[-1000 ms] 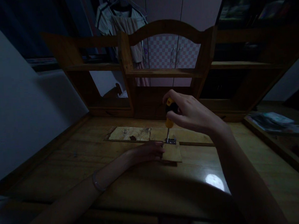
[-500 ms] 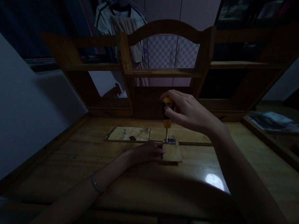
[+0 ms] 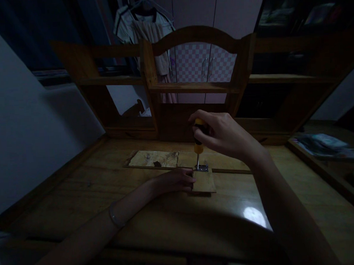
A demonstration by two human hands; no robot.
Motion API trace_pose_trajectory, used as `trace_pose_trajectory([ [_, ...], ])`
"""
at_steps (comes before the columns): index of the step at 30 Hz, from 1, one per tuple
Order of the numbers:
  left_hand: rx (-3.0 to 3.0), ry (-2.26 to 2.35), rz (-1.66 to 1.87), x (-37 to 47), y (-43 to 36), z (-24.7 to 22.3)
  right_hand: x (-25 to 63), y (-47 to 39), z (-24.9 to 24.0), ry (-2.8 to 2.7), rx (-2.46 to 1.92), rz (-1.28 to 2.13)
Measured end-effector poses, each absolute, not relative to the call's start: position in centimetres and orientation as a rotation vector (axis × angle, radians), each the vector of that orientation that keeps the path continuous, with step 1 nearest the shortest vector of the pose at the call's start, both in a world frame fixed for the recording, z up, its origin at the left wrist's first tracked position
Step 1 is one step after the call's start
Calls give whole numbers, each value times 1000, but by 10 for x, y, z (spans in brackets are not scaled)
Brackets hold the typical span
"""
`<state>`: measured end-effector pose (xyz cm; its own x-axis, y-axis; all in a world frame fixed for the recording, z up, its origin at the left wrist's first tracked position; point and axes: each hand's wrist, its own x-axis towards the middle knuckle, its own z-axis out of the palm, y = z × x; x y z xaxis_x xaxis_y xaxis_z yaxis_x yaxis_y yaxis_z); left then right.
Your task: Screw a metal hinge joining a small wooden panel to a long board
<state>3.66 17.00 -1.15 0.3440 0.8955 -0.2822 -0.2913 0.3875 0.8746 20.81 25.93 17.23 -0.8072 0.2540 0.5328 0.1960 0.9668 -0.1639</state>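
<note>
My right hand (image 3: 221, 134) is wrapped round the yellow and black handle of a screwdriver (image 3: 198, 148). The screwdriver stands nearly upright, its shaft reaching down to a small metal hinge (image 3: 202, 168). That hinge lies at the far edge of a small wooden board (image 3: 203, 181). At the board's left edge, my left hand (image 3: 175, 180) grips it, with fingers partly hidden beneath or behind the edge. Whether a screw sits under the tip is too small to tell.
The wooden desk (image 3: 134, 225) has a long slot edge behind the board and a worn, peeling patch (image 3: 153, 159) to the left. A wooden shelf unit (image 3: 192, 87) rises at the back. Plastic-wrapped items (image 3: 328, 141) lie at the right, and a wall (image 3: 31, 136) stands on the left.
The right hand has turned slightly about the screwdriver handle, and the handle leans a little differently. The whole view has shifted down slightly. The left hand keeps its hold on the board.
</note>
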Motion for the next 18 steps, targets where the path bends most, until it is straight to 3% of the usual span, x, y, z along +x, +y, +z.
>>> trace_pose_trajectory([
  [7,823,925,862,34,171,-12,206,259,171,-2501,-416,4],
  [18,795,916,885,34,171,-16,208,260,173,-2526,-333,121],
])
